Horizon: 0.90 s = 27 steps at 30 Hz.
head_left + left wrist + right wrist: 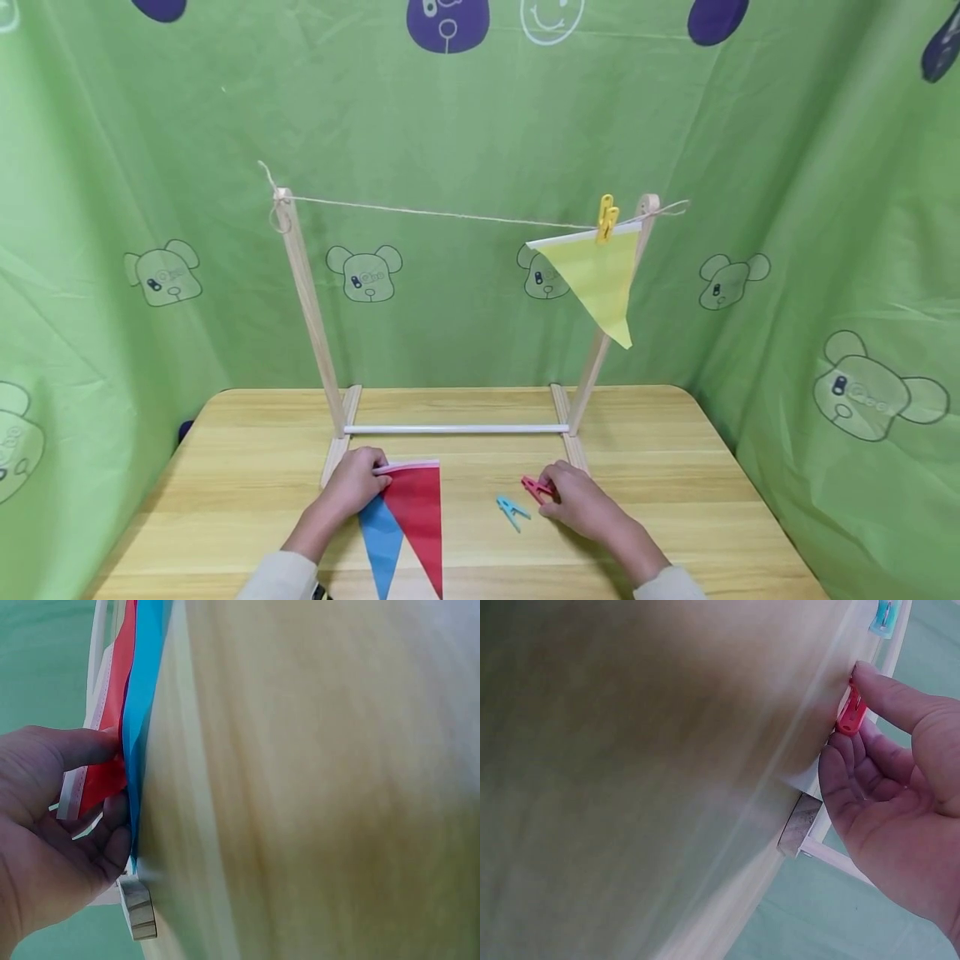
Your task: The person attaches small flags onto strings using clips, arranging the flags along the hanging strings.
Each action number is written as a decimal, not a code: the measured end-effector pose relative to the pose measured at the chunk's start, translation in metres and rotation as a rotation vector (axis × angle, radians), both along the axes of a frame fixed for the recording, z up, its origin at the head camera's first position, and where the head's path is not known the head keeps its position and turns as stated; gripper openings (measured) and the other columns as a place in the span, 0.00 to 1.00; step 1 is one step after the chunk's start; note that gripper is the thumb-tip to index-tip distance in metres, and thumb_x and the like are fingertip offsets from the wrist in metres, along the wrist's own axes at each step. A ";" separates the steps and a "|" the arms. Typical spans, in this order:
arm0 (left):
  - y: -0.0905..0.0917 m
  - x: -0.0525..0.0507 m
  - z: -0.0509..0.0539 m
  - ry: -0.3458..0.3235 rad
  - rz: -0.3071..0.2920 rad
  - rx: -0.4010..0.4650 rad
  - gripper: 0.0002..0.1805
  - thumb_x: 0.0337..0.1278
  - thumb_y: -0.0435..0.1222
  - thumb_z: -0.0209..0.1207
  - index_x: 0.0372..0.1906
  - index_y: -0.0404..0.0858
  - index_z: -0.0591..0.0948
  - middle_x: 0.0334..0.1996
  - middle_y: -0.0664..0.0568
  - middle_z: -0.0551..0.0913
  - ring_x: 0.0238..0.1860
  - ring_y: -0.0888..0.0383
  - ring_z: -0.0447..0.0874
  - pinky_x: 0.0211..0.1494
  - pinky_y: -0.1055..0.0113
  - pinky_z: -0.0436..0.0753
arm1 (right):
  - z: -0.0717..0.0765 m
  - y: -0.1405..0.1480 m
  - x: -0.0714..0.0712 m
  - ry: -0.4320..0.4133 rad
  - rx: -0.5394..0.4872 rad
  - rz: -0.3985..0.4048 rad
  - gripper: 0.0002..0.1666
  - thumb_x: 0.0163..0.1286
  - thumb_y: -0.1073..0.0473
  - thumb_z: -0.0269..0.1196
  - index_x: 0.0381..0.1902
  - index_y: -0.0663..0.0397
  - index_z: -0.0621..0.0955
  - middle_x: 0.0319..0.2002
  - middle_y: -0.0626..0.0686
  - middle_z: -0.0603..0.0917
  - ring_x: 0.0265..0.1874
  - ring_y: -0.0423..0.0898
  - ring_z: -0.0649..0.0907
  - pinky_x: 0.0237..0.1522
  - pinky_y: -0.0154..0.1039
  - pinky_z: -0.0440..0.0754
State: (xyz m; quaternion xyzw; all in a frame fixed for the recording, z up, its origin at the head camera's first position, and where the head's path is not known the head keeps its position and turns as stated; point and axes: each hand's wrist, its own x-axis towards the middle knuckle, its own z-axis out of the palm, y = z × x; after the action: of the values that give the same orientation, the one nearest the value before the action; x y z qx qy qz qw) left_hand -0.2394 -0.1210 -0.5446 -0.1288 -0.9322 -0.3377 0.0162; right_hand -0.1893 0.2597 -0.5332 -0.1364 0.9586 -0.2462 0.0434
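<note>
My left hand [358, 481] pinches the white-edged top corner of a red pennant [417, 508]; a blue pennant [382, 537] lies partly under it. Seen from the left wrist, the thumb of my left hand [52, 802] presses on the red cloth [110, 761], with fingers behind the blue one [140, 697]. My right hand [585, 502] has thumb and fingers around the legs of a red clothespin [534, 488] on the table. In the right wrist view the red clothespin [851, 712] sits between thumb and fingers of my right hand [907, 765].
A light blue clothespin [513, 510] lies left of the red one. Behind the hands stands a wooden frame [311, 312] with a string [420, 211] tied across its top. A yellow pennant [600, 275] hangs at the right end by yellow clothespins [606, 220].
</note>
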 end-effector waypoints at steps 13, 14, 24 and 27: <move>0.000 0.000 -0.002 -0.003 -0.019 0.025 0.13 0.52 0.25 0.72 0.23 0.40 0.79 0.20 0.56 0.75 0.27 0.59 0.72 0.31 0.67 0.73 | 0.002 -0.001 0.002 -0.032 -0.024 -0.013 0.17 0.58 0.64 0.77 0.42 0.59 0.82 0.33 0.48 0.75 0.32 0.43 0.73 0.30 0.33 0.74; 0.000 0.000 -0.002 0.000 -0.021 0.031 0.14 0.52 0.25 0.72 0.22 0.40 0.79 0.20 0.56 0.75 0.27 0.59 0.72 0.31 0.68 0.73 | 0.002 -0.001 0.002 -0.033 -0.022 -0.014 0.17 0.58 0.64 0.77 0.42 0.59 0.82 0.33 0.48 0.75 0.32 0.43 0.73 0.30 0.33 0.74; -0.003 -0.002 -0.004 0.015 0.010 0.114 0.10 0.53 0.26 0.72 0.25 0.42 0.86 0.22 0.57 0.81 0.28 0.61 0.75 0.32 0.70 0.75 | 0.004 -0.002 0.003 -0.049 -0.021 -0.026 0.16 0.59 0.64 0.77 0.42 0.59 0.81 0.33 0.49 0.74 0.32 0.43 0.72 0.30 0.33 0.73; -0.004 -0.001 -0.003 0.000 0.024 0.145 0.08 0.55 0.28 0.72 0.26 0.43 0.87 0.23 0.58 0.83 0.28 0.62 0.76 0.31 0.70 0.76 | 0.005 -0.003 0.003 -0.046 -0.014 -0.024 0.16 0.59 0.64 0.76 0.41 0.59 0.81 0.33 0.49 0.74 0.32 0.43 0.72 0.30 0.33 0.72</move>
State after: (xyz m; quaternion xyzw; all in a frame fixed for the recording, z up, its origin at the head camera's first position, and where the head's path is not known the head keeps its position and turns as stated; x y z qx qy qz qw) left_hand -0.2404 -0.1253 -0.5478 -0.1158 -0.9069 -0.4041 0.0294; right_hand -0.1858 0.2570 -0.5287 -0.1193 0.9572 -0.2563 0.0615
